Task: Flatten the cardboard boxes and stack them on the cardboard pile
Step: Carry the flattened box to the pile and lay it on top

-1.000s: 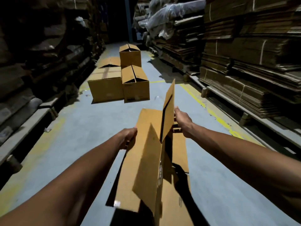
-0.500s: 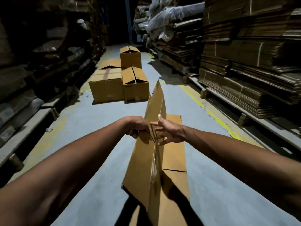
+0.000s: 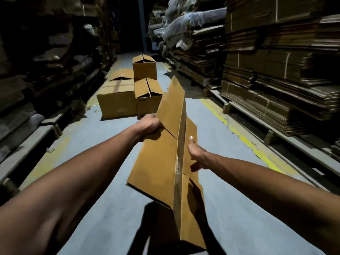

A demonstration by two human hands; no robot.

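Note:
A brown cardboard box (image 3: 161, 162), collapsed almost flat, hangs tilted in the air in front of me. My left hand (image 3: 150, 126) grips its left edge near the top. My right hand (image 3: 197, 155) holds the right side, thumb up against the folded edge, fingers hidden behind the panel. Ahead on the floor stand a taped box (image 3: 116, 102), an open box (image 3: 148, 98) next to it, and another open box (image 3: 144, 66) behind. Stacks of flattened cardboard (image 3: 272, 100) lie on pallets along the right.
The aisle floor (image 3: 114, 199) is grey-blue with yellow lines (image 3: 248, 142) along the right. Dark shelves of cardboard (image 3: 46, 70) line the left side. Plastic-wrapped bundles (image 3: 187, 19) sit high at the back right. A flat piece of cardboard (image 3: 122, 74) lies behind the taped box.
The box has been pressed flatter and lifted, tilting to the right. My hands have moved apart, the left up along the left edge, the right lower on the right side.

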